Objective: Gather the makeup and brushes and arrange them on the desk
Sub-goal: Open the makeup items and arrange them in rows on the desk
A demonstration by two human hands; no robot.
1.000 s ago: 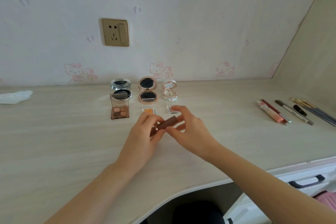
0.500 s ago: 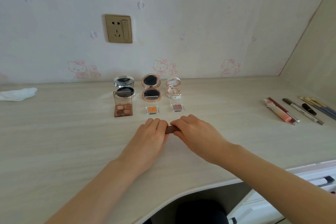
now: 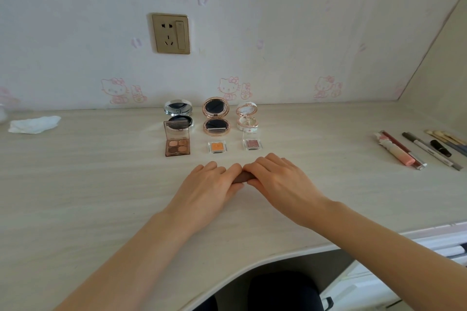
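Note:
A brown lipstick tube [image 3: 242, 177] lies on the pale wooden desk [image 3: 101, 184], mostly covered by my hands. My left hand [image 3: 209, 185] grips its left end and my right hand [image 3: 280, 182] grips its right end, both knuckles up. Behind them stand three open compacts: silver [image 3: 178, 115], rose-gold [image 3: 216, 118] and white [image 3: 247, 118]. In front of those lie a brown four-pan eyeshadow palette [image 3: 177, 142], an orange single pan [image 3: 216, 146] and a pink single pan [image 3: 252, 144].
At the far right lie a pink lip-gloss tube [image 3: 395, 150], pencils and brushes [image 3: 434, 150]. A crumpled white tissue [image 3: 34, 124] lies at the back left. A wall socket [image 3: 171, 33] is above the compacts. White drawers [image 3: 442, 250] sit below the desk's right edge.
Both hands lowered the lipstick tube from a tilted hold above the desk down flat onto the surface; they now cover it. The camera tilted slightly.

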